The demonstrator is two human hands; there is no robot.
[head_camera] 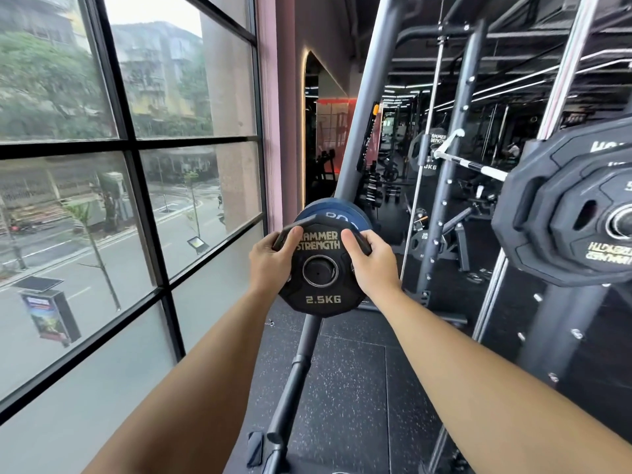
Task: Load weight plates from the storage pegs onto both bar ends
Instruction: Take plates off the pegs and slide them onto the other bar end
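Head view: left hand point(273, 260) and right hand point(371, 265) each clasp the upper rim of the black 2.5 kg plate point(319, 299), thumbs on its face; plate sits on the storage peg point(320, 271), just in front of a blue plate point(328, 212).

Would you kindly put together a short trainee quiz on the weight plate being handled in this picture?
1. Multiple choice: which weight is printed on the black plate? A) 2.5 KG B) 10 KG C) 20 KG
2. True or false: the left hand hangs idle while the right hand alone grips the black plate.
3. Fill in the gap: the rear plate, directly behind the black plate, is coloured ____.

Key: 1 A; 2 false, both hands grip it by its upper edges; 3 blue.
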